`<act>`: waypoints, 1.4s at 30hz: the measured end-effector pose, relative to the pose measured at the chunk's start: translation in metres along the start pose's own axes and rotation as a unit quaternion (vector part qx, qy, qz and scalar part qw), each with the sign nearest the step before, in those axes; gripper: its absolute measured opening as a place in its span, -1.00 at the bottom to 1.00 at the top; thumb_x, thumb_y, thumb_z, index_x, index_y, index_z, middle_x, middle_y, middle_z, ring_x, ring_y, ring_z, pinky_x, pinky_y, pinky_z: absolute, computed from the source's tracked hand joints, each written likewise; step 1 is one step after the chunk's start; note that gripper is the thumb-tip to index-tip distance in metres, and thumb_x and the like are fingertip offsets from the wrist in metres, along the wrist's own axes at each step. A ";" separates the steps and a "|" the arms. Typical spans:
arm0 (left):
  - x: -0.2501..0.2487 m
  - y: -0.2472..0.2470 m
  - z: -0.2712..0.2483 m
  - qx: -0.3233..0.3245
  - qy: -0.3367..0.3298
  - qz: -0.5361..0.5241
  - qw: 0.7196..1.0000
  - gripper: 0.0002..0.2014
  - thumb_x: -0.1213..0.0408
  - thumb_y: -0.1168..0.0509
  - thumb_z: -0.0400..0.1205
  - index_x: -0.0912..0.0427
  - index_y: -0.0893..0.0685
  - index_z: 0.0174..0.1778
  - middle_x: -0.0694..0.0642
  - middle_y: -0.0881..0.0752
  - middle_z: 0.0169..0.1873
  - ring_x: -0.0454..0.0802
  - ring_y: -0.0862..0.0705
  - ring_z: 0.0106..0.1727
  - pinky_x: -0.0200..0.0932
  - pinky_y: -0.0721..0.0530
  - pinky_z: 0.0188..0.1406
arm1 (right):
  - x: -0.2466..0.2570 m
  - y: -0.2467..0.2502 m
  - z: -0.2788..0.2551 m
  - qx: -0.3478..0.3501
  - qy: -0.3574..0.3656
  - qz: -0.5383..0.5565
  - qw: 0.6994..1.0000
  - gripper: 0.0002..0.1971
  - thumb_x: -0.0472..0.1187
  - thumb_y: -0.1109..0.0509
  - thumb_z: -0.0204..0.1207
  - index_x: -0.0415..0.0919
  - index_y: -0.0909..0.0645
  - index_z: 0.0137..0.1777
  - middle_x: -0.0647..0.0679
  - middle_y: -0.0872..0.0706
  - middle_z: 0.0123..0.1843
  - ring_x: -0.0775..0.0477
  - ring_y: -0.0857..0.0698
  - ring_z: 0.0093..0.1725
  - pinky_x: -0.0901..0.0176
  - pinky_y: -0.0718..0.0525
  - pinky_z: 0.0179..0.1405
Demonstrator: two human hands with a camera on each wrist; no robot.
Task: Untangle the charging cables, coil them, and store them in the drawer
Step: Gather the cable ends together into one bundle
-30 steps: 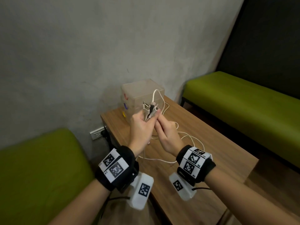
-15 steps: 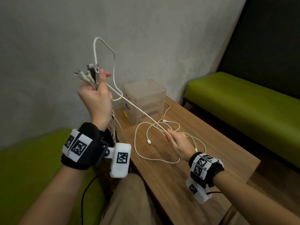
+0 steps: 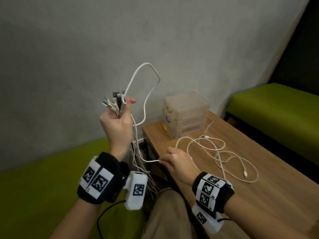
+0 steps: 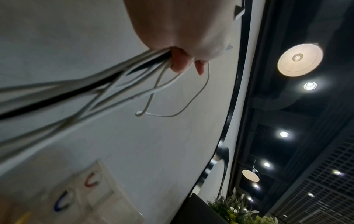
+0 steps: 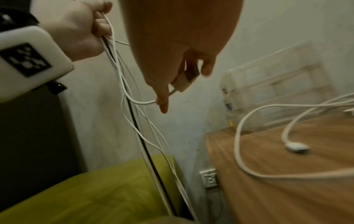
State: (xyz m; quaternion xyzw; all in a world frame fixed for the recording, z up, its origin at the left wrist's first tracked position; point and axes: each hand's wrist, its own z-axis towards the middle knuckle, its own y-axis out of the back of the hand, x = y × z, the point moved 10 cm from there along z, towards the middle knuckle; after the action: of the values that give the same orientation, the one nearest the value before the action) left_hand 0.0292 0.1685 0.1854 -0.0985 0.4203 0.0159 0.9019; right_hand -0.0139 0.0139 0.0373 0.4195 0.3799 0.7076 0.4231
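My left hand [image 3: 120, 111] is raised left of the table and grips a bundle of charging cables [image 3: 136, 135], mostly white with one black. Their plug ends [image 3: 114, 102] stick up above the fist. One white loop [image 3: 146, 66] arcs over it, and the rest hang down to my lap. My right hand [image 3: 165, 161], at the table's left edge, pinches the plug end of a white cable [image 5: 184, 80] from the bundle. Another white cable [image 3: 215, 152] lies in loose loops on the wooden table [image 3: 259, 195]. The translucent drawer unit [image 3: 186, 114] stands at the table's far corner, drawers closed.
Green benches sit to the left [image 3: 43, 178] and far right [image 3: 276, 109]. A grey wall runs behind the table, with a socket [image 5: 209, 178] low beside the table's edge. My knee [image 3: 169, 213] is below the hands.
Both hands were together by the drawer unit. The left hand lifted the bundle up and to the left. The right hand slid along a white cable to its plug end, near the table's edge.
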 end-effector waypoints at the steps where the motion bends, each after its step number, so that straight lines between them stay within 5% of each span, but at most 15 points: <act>1: 0.001 0.011 0.003 -0.008 0.002 0.004 1.000 -0.77 -0.03 -0.25 0.53 0.01 -0.71 -0.28 0.25 -0.36 -0.63 0.24 -0.30 -0.59 -0.02 -0.27 -0.52 | 0.007 -0.009 0.008 0.012 -0.009 0.037 0.999 -0.81 -0.13 -0.30 0.57 -0.18 -0.73 -0.03 -0.17 -0.64 -0.17 -0.24 -0.63 -0.15 -0.06 -0.53 -0.23; 4: 0.008 0.031 0.009 -0.007 0.008 0.029 1.000 -0.82 0.10 -0.32 0.57 0.10 -0.73 -0.22 0.17 -0.48 -0.65 -0.04 -0.38 -0.55 -0.16 -0.34 -0.43 | 0.021 -0.045 0.021 0.089 -0.011 0.013 0.996 -0.76 -0.09 -0.18 0.64 -0.12 -0.66 0.08 -0.11 -0.69 0.02 -0.20 -0.63 0.06 -0.11 -0.51 0.06; 6: 0.018 0.033 0.006 0.023 0.023 0.043 0.999 -0.84 0.14 -0.30 0.59 0.11 -0.73 -0.13 -0.06 -0.54 -0.66 -0.16 -0.35 -0.57 -0.20 -0.35 -0.48 | 0.024 -0.070 0.019 0.169 -0.005 -0.042 0.985 -0.74 -0.09 -0.13 0.66 -0.08 -0.60 0.18 -0.07 -0.66 0.15 -0.15 -0.58 0.18 -0.10 -0.45 0.16; 9: 0.034 0.034 -0.003 0.061 0.037 0.052 0.996 -0.73 -0.04 -0.28 0.57 0.02 -0.73 0.02 -0.09 -0.55 -0.69 -0.08 -0.32 -0.52 -0.18 -0.30 -0.50 | 0.013 -0.082 0.011 0.219 -0.043 0.010 0.975 -0.70 -0.12 -0.22 0.61 -0.13 -0.52 0.31 -0.12 -0.62 0.26 -0.18 -0.55 0.29 -0.14 -0.50 0.24; 13: 0.057 0.038 -0.016 0.037 0.080 0.035 0.996 -0.70 -0.17 -0.20 0.47 -0.06 -0.65 -0.36 -0.10 -0.44 -0.74 -0.01 -0.31 -0.58 -0.13 -0.28 -0.49 | 0.013 -0.044 0.023 0.111 -0.044 0.042 0.992 -0.72 -0.31 -0.26 0.49 -0.20 -0.59 0.19 -0.19 -0.64 0.17 -0.29 -0.61 0.17 -0.17 -0.57 0.13; 16: 0.062 0.023 -0.028 0.063 0.088 0.045 0.993 -0.73 -0.11 -0.21 0.51 -0.07 -0.62 -0.41 -0.10 -0.46 -0.76 -0.06 -0.32 -0.64 -0.18 -0.27 -0.51 | 0.022 -0.020 0.031 0.066 -0.030 0.042 0.997 -0.76 -0.36 -0.26 0.44 -0.23 -0.63 0.08 -0.23 -0.66 0.06 -0.30 -0.60 0.09 -0.15 -0.58 0.04; 22: 0.065 0.014 -0.034 0.055 0.088 0.040 0.994 -0.79 0.00 -0.23 0.55 -0.05 -0.61 -0.36 -0.12 -0.43 -0.75 -0.13 -0.33 -0.64 -0.23 -0.28 -0.53 | 0.015 -0.054 0.016 0.251 -0.073 -0.007 0.965 -0.76 -0.27 -0.21 0.54 -0.23 -0.64 0.11 -0.22 -0.63 0.18 -0.23 -0.57 0.20 -0.06 -0.57 0.14; 25: 0.057 0.027 -0.026 0.014 0.062 0.067 0.996 -0.83 0.25 -0.26 0.61 0.17 -0.66 -0.28 -0.20 -0.44 -0.63 -0.26 -0.39 -0.61 -0.37 -0.34 -0.52 | 0.011 -0.071 -0.002 0.353 -0.102 0.007 0.930 -0.73 -0.25 -0.19 0.60 -0.32 -0.63 0.18 -0.28 -0.66 0.19 -0.24 -0.63 0.15 0.00 -0.61 0.13; 28: 0.047 0.046 -0.010 -0.036 0.024 0.103 0.994 -0.82 0.37 -0.26 0.61 0.42 -0.70 -0.18 -0.01 -0.60 -0.43 -0.35 -0.48 -0.48 -0.58 -0.37 -0.41 | 0.014 -0.077 -0.013 0.406 -0.099 0.003 0.908 -0.74 -0.29 -0.22 0.57 -0.34 -0.63 0.18 -0.28 -0.69 0.17 -0.23 -0.65 0.08 -0.01 -0.63 0.06; 32: 0.032 0.067 0.009 -0.087 -0.014 0.127 0.988 -0.77 0.33 -0.24 0.59 0.44 -0.71 -0.16 0.06 -0.64 -0.29 -0.42 -0.57 -0.37 -0.67 -0.39 -0.28 | 0.006 -0.063 -0.003 0.369 -0.104 -0.060 0.922 -0.74 -0.28 -0.22 0.56 -0.28 -0.61 0.20 -0.24 -0.66 0.15 -0.28 -0.65 0.13 -0.05 -0.64 0.08; 34: 0.035 0.058 0.008 -0.052 0.000 0.127 0.990 -0.83 0.31 -0.25 0.60 0.30 -0.70 -0.19 0.00 -0.66 -0.34 -0.40 -0.56 -0.40 -0.61 -0.40 -0.32 | 0.006 -0.041 0.015 0.247 -0.100 -0.068 0.961 -0.72 -0.25 -0.21 0.55 -0.21 -0.55 0.24 -0.20 -0.63 0.17 -0.25 -0.63 0.17 -0.09 -0.62 0.11; 37: 0.056 0.022 -0.019 0.055 0.084 0.113 0.989 -0.79 0.19 -0.29 0.60 -0.01 -0.54 -0.38 -0.09 -0.54 -0.53 -0.24 -0.46 -0.53 -0.18 -0.45 -0.40 | 0.027 -0.010 0.031 0.065 -0.020 0.077 0.995 -0.45 -0.18 -0.27 0.51 -0.15 -0.27 0.50 -0.15 -0.49 0.39 -0.11 -0.48 0.34 0.01 -0.46 0.32; 40: 0.072 -0.008 -0.054 0.136 0.129 0.066 0.980 -0.82 -0.02 -0.24 0.53 -0.03 -0.52 -0.31 -0.13 -0.50 -0.60 -0.17 -0.44 -0.53 -0.12 -0.41 -0.40 | 0.047 -0.026 0.029 0.110 0.034 0.164 0.980 -0.39 0.02 -0.20 0.52 -0.23 -0.23 0.51 -0.22 -0.48 0.42 -0.12 -0.48 0.34 0.03 -0.43 0.38; 42: 0.076 -0.022 -0.067 0.172 0.140 0.020 0.975 -0.75 -0.11 -0.12 0.53 -0.02 -0.53 -0.20 -0.18 -0.47 -0.64 -0.24 -0.37 -0.57 -0.16 -0.35 -0.48 | 0.046 -0.039 0.023 0.133 0.024 0.198 0.971 -0.54 0.02 -0.14 0.57 -0.31 -0.42 0.31 -0.26 -0.66 0.14 -0.14 -0.65 0.04 -0.04 -0.61 0.09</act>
State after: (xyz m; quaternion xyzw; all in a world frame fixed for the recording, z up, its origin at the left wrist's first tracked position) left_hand 0.0298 0.1298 0.0892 0.0655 0.5408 -0.0523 0.8370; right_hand 0.0047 0.0743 0.0231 0.5217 0.3895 0.7307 0.2056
